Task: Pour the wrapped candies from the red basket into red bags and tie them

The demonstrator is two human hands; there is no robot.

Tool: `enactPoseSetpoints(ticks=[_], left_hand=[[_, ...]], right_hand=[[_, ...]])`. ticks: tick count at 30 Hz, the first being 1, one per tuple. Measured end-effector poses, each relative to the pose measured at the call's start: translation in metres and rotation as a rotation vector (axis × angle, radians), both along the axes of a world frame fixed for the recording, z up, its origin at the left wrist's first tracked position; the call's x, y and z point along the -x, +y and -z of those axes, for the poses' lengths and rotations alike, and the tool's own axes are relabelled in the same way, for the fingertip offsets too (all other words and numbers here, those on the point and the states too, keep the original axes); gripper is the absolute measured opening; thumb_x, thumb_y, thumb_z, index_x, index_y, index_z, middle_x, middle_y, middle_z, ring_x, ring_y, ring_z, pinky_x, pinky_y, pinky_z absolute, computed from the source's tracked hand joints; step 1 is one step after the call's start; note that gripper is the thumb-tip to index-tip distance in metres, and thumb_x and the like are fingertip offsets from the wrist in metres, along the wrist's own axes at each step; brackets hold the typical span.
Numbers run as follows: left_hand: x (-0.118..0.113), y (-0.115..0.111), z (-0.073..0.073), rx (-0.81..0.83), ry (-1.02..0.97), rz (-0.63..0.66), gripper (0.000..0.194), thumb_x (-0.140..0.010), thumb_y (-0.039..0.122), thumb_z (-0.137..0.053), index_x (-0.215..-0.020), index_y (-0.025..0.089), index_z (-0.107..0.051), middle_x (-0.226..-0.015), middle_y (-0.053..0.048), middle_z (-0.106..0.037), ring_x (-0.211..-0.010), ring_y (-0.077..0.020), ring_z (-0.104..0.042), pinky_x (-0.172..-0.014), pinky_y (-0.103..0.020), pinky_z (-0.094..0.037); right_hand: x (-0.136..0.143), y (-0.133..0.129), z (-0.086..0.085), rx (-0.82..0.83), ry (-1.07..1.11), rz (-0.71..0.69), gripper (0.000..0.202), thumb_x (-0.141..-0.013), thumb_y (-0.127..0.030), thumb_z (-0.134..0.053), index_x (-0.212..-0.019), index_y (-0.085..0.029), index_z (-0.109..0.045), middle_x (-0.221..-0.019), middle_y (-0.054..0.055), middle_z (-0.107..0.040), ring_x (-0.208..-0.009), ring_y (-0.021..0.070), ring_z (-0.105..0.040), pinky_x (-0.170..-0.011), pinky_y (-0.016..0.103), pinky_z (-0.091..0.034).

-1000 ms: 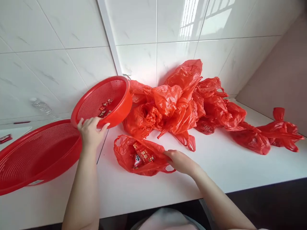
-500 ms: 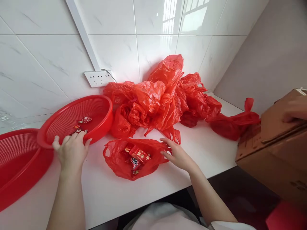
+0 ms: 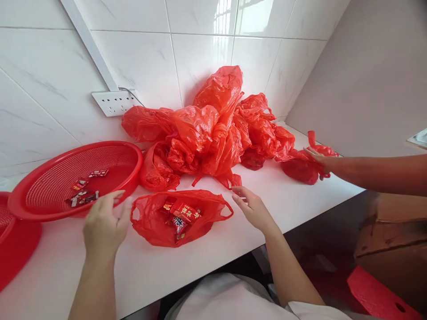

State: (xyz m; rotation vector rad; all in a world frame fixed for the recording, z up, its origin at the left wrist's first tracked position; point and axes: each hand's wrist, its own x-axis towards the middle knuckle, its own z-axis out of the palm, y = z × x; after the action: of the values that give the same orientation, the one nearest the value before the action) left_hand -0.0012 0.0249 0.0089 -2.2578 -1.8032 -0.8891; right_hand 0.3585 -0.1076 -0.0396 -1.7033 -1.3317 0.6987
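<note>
A red plastic bag [image 3: 207,224] lies open on the white counter, its mouth facing up, with several small snack packets [image 3: 185,212] inside. Left of it, my left hand [image 3: 105,222] hovers at the near rim of a red plastic basket [image 3: 50,169], fingers apart and a little blurred, with nothing visible in them. Several wrapped snacks [image 3: 83,198] rest in that basket. My right hand [image 3: 251,208] is just off the bag's right handle, fingers parted and holding nothing.
A pile of red plastic bags [image 3: 207,142] stands against the tiled wall. At right, another person's hand [image 3: 316,158] touches a red bag [image 3: 300,171]. Below are a cardboard box [image 3: 393,244] and a red stool-like object [image 3: 383,293]. A second red basket [image 3: 20,249] sits at far left, near a socket strip [image 3: 115,102].
My left hand has come back out of the basket toward the bag. My right hand has drawn off the bag's edge. The other person's box has gone down, and their hand reaches a red bag.
</note>
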Motion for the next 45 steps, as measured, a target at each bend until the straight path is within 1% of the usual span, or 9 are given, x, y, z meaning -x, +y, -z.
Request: enactPoseSetpoints(ticks=[4, 8, 14, 19, 23, 27, 33, 40, 45], left_hand=[[-0.012, -0.025, 0.014, 0.385, 0.099, -0.148, 0.068, -0.080, 0.065, -0.052, -0.127, 0.016, -0.053, -0.121, -0.019, -0.063, -0.105, -0.0359, -0.062, -0.078, -0.042, -0.048], [0.000, -0.030, 0.014, 0.717, 0.115, -0.214, 0.044, -0.081, 0.061, -0.051, -0.081, 0.019, -0.064, -0.073, -0.010, -0.066, -0.074, -0.0305, -0.064, -0.062, -0.037, -0.045], [0.004, -0.038, -0.057, 0.313, -0.721, 0.063, 0.025, -0.076, 0.043, -0.070, -0.070, 0.020, -0.064, -0.058, 0.002, -0.053, -0.053, -0.0120, -0.046, -0.050, -0.025, -0.038], [-0.020, -0.029, -0.087, 0.018, -0.947, 0.442, 0.014, -0.081, 0.036, -0.068, -0.082, 0.023, -0.073, -0.121, -0.005, -0.061, -0.109, -0.0217, -0.059, -0.083, -0.031, -0.053], [-0.056, -0.018, -0.089, 0.301, -0.860, 0.804, 0.049, -0.076, 0.036, -0.075, -0.122, 0.030, -0.060, -0.128, -0.007, -0.060, -0.114, -0.0246, -0.059, -0.095, -0.040, -0.051], [-0.088, -0.015, -0.090, 0.559, -0.671, 0.841, 0.034, -0.078, 0.039, -0.075, -0.106, 0.023, -0.064, -0.099, -0.005, -0.066, -0.086, -0.0177, -0.063, -0.073, -0.030, -0.053], [-0.094, -0.005, -0.087, 0.841, -0.928, 0.771, 0.029, -0.092, 0.042, -0.054, -0.076, 0.019, -0.053, -0.045, 0.008, -0.038, -0.037, -0.0054, -0.034, -0.045, -0.021, -0.036], [-0.098, 0.003, -0.072, 0.995, -1.064, 0.860, 0.033, -0.087, 0.043, -0.057, -0.069, 0.018, -0.047, -0.042, 0.007, -0.040, -0.033, -0.0060, -0.038, -0.040, -0.019, -0.034], [-0.098, -0.001, -0.063, 1.000, -1.099, 0.751, 0.029, -0.092, 0.047, -0.053, -0.089, 0.019, -0.059, -0.053, 0.005, -0.054, -0.032, -0.0041, -0.037, -0.037, -0.019, -0.029]], right_hand=[[0.016, 0.001, 0.002, 0.106, -0.050, -0.094, 0.052, -0.088, -0.051, -0.058, -0.131, -0.025, -0.051, -0.119, 0.010, -0.065, -0.094, 0.0224, -0.066, -0.079, 0.037, -0.053], [0.027, 0.021, -0.006, 0.130, -0.074, -0.156, 0.020, -0.085, -0.039, -0.062, -0.083, -0.020, -0.064, -0.074, 0.003, -0.067, -0.068, 0.0190, -0.063, -0.065, 0.033, -0.050], [0.027, 0.069, -0.075, -0.568, 0.557, -0.070, 0.022, -0.087, -0.039, -0.065, -0.100, -0.024, -0.055, -0.072, -0.003, -0.062, -0.066, 0.0123, -0.063, -0.065, 0.026, -0.052], [0.048, 0.086, -0.123, -0.773, 0.397, -0.203, 0.025, -0.089, -0.033, -0.066, -0.111, -0.028, -0.055, -0.087, -0.001, -0.062, -0.090, 0.0145, -0.067, -0.080, 0.029, -0.054], [0.074, 0.086, -0.143, -0.798, 0.109, -0.446, 0.009, -0.092, -0.032, -0.061, -0.095, -0.024, -0.062, -0.095, 0.002, -0.066, -0.090, 0.0162, -0.066, -0.084, 0.033, -0.054], [0.088, 0.096, -0.158, -0.825, -0.139, -0.687, 0.013, -0.095, -0.031, -0.054, -0.096, -0.024, -0.065, -0.096, 0.002, -0.069, -0.092, 0.0176, -0.063, -0.090, 0.036, -0.051], [0.077, 0.112, -0.137, -0.728, 0.015, -0.644, 0.021, -0.096, -0.027, -0.049, -0.114, -0.020, -0.058, -0.114, 0.007, -0.061, -0.101, 0.0172, -0.060, -0.091, 0.034, -0.051], [0.078, 0.109, -0.098, -0.505, 0.175, -0.699, 0.015, -0.093, -0.033, -0.059, -0.091, -0.018, -0.055, -0.088, 0.002, -0.059, -0.081, 0.0133, -0.057, -0.079, 0.030, -0.050], [0.072, 0.104, -0.087, -0.691, 0.122, -0.523, 0.010, -0.092, -0.030, -0.060, -0.090, -0.021, -0.055, -0.098, 0.004, -0.056, -0.095, 0.0170, -0.056, -0.092, 0.037, -0.048]])
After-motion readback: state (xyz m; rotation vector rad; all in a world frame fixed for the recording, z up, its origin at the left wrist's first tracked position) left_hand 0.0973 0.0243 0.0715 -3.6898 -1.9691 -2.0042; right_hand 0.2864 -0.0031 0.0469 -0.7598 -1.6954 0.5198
